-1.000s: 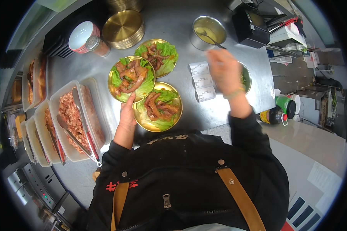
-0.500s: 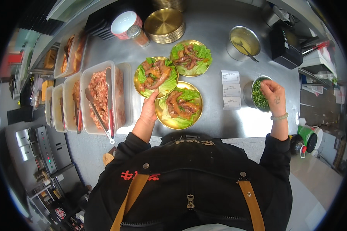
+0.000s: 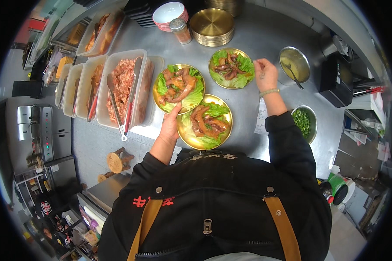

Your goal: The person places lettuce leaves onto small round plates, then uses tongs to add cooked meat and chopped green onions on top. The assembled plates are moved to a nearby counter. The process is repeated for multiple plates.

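My left hand (image 3: 170, 125) grips the near edge of a gold plate (image 3: 155, 96), thumb on the rim, holding it slightly over another plate. Lettuce leaves and glazed brown meat strips (image 3: 181, 83) lie on it. Partly beneath it is a front gold plate (image 3: 193, 140) with the same food. Beyond, to the right, stands a third gold plate (image 3: 244, 53), also with lettuce and meat. Just right of that one, my right hand (image 3: 266, 75) is raised with its fingertips pinched together; whatever is between them is hidden. A metal bowl of chopped green onions (image 3: 301, 122) stands right of my right forearm.
Plastic tubs of meat, one with raw meat (image 3: 122, 78) and tongs (image 3: 129, 102), line the left. Stacked gold plates (image 3: 212, 22), a shaker (image 3: 180, 31) and bowls (image 3: 169, 13) stand behind. A metal pot with a spoon (image 3: 297, 76) and a black box (image 3: 337, 85) stand right; paper slips (image 3: 261, 119) lie beside my right forearm.
My right hand has moved from the green onion bowl, left and away from me, to beside the far right plate, fingers still pinched. My left hand keeps holding its plate. The view has shifted.
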Demonstrator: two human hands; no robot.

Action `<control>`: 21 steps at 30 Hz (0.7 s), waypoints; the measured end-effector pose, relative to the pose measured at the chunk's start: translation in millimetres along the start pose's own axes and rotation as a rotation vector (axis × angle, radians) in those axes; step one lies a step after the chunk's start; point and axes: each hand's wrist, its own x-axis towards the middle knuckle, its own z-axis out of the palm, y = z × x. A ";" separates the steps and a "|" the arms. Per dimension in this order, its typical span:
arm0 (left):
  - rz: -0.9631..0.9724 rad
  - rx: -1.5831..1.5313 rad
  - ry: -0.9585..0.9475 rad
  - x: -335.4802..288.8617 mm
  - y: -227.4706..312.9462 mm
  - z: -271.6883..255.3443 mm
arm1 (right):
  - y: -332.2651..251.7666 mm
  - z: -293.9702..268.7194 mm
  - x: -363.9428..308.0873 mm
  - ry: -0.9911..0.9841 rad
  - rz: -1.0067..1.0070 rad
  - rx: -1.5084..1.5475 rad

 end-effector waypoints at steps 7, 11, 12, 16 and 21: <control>0.029 0.007 -0.115 -3.6 6.1 -10.0 | 50.8 44.4 -12.3 -0.071 0.222 -0.118; -0.055 0.039 -0.017 1.7 19.1 -11.8 | 45.4 38.2 -31.7 -0.302 0.539 0.289; -0.033 0.041 -0.053 3.6 22.9 -13.3 | 37.7 33.7 -40.2 -0.311 0.642 0.403; 0.050 0.005 -0.140 16.7 31.3 -16.6 | -4.5 -2.0 -68.2 -0.109 0.690 0.666; -0.027 0.000 -0.163 29.5 36.6 -12.8 | -67.2 -113.6 -65.6 -0.035 0.553 0.774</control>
